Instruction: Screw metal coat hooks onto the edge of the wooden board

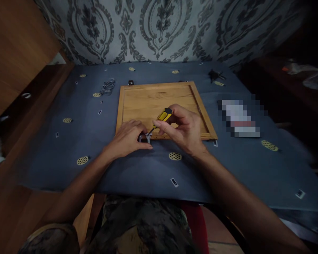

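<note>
A framed wooden panel lies flat on the cloth-covered table. At its near edge, my left hand grips a small grey metal bracket between thumb and fingers. My right hand is closed around the handle of a yellow and black screwdriver. The screwdriver slants down to the left, its tip at the bracket. Whether a screw sits under the tip is too small to make out. My left fingers partly hide the bracket.
Small dark fittings show at the panel's far edge. A cluster of small metal parts lies back left, a black object back right. A blurred-out rectangular item lies right of the panel. Patterned fabric hangs behind the table.
</note>
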{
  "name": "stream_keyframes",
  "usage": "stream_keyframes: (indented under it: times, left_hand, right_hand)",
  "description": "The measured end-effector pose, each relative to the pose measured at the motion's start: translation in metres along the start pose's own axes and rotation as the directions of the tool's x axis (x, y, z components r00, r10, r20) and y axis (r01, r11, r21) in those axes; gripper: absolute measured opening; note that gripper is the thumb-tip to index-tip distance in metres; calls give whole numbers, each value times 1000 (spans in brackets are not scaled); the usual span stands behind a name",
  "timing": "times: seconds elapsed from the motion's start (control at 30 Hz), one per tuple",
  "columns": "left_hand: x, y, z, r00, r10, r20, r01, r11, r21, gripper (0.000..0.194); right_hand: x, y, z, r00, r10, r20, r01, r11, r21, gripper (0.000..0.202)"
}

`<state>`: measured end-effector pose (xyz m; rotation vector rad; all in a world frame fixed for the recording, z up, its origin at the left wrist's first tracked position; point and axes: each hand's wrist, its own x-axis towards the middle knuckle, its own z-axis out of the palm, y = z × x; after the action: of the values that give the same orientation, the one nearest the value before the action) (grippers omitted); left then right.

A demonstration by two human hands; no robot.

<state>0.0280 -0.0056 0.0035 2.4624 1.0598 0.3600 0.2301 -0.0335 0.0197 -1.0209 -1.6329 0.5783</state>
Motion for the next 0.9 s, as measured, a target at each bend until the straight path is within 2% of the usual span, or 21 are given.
stream_keyframes:
  times: [0.2, 0.33, 0.5, 0.7, 0.9]
  left_hand:
    - [1, 1, 0, 1000, -3, 7, 3, 1000, 8, 40]
    - [1, 0, 2, 1000, 3, -3, -3, 1000, 23, 41]
    - [0, 1, 0, 1000, 16, 3, -16, 1000, 26, 38]
    - [0, 0, 1, 1000, 20, -12, -20, 1000, 20, 38]
    - [1, -1, 1, 1000, 0, 0, 0, 1000, 0, 40]
  right_hand:
    - [-2, 0, 4, 999, -18, -47, 19, 1000, 13, 45]
    - [-1, 0, 4, 999, 44, 2, -44, 993, 110, 44]
    - [1, -3, 1, 996, 67, 60, -76, 982, 171, 36]
    - [0, -4, 1, 999, 27, 40, -31, 994, 104, 35]
    - [-5, -2, 3, 999, -24, -38, 22, 998, -59, 39]
